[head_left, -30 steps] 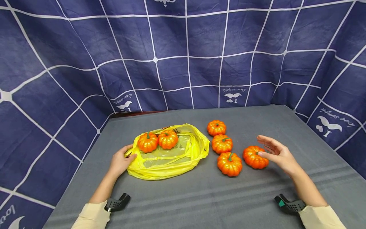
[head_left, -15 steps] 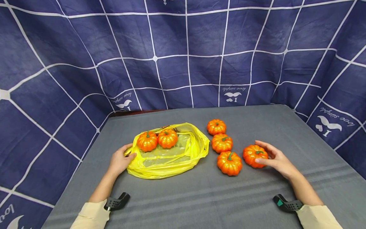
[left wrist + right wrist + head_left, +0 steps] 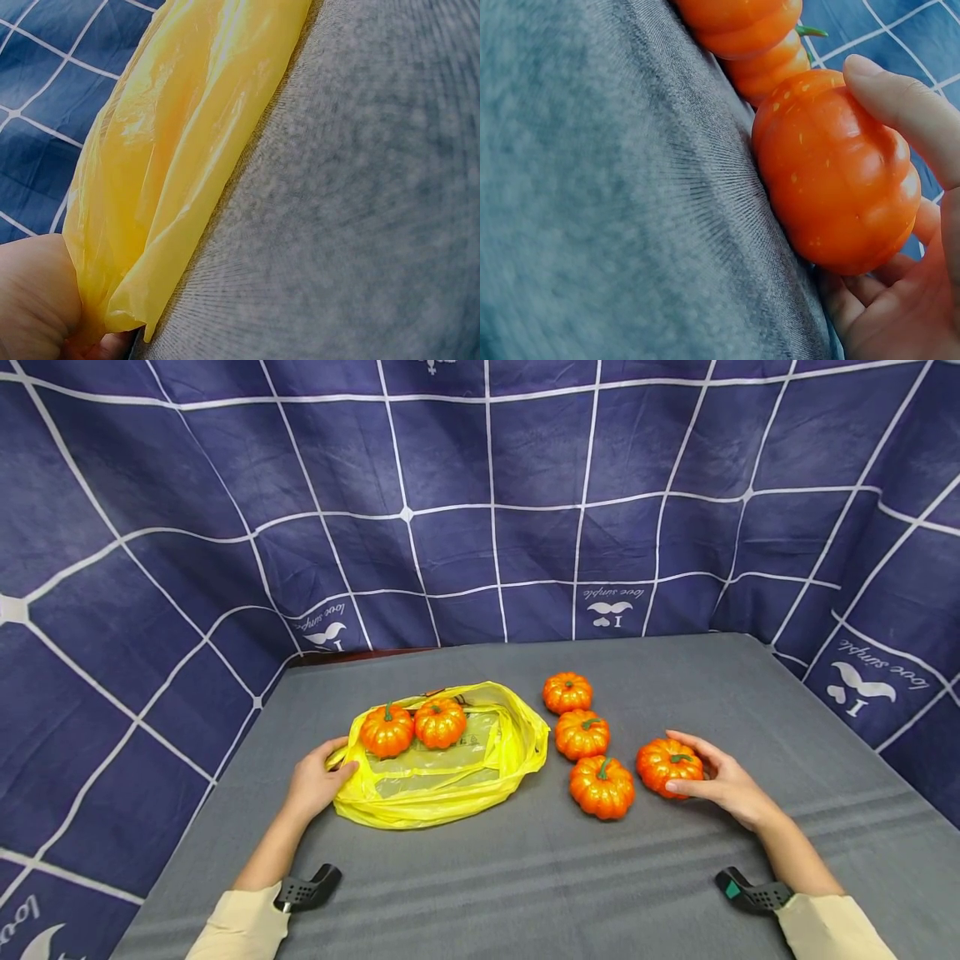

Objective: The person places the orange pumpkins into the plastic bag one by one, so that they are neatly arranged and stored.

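My left hand point(image 3: 317, 781) pinches the left edge of a yellow plastic bag point(image 3: 442, 806), which lies with its mouth spread. Two small orange pumpkins, one point(image 3: 387, 732) with an upright green stem and another point(image 3: 440, 723) beside it, sit at the bag's far left. To the right, my right hand point(image 3: 723, 781) grips a single orange pumpkin point(image 3: 660, 766), thumb on its near side and fingers round the far side. In the right wrist view that pumpkin point(image 3: 832, 172) rests low against the cloth, between thumb and fingers. The left wrist view shows the bag's side point(image 3: 180, 165) gathered at my fingers.
Three more pumpkins stand in a slanting row between bag and right hand: a far one point(image 3: 567, 693), a middle one point(image 3: 581, 735) and a near one point(image 3: 602, 788). Grey cloth point(image 3: 480, 893) covers the table. A blue curtain point(image 3: 450, 552) with white lines hangs behind and beside it.
My right hand has come down and to the left from just above the pumpkin, and its thumb and fingers have closed round it. My left hand stays at the bag's edge.
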A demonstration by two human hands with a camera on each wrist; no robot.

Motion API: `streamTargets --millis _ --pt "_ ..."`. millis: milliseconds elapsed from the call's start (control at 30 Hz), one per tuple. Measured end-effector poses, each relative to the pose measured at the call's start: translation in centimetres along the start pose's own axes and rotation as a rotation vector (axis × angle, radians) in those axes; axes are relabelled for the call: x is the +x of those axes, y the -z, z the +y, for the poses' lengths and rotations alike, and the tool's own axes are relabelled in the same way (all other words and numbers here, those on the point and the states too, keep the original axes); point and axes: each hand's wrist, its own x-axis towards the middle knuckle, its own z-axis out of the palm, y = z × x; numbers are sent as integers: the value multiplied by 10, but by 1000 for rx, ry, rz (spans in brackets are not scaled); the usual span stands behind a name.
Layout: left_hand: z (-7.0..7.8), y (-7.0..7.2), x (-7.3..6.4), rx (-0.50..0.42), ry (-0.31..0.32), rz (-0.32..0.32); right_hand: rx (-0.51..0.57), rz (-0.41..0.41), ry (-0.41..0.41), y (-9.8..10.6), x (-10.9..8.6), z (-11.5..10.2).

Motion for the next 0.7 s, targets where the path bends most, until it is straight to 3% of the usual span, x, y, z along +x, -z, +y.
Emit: streamTargets --millis 467,700 --pt "1 0 -2 -1 -17 8 14 26 6 -2 -1 0" --pt "2 0 -2 -13 -3 -2 91 51 30 1 3 -12"
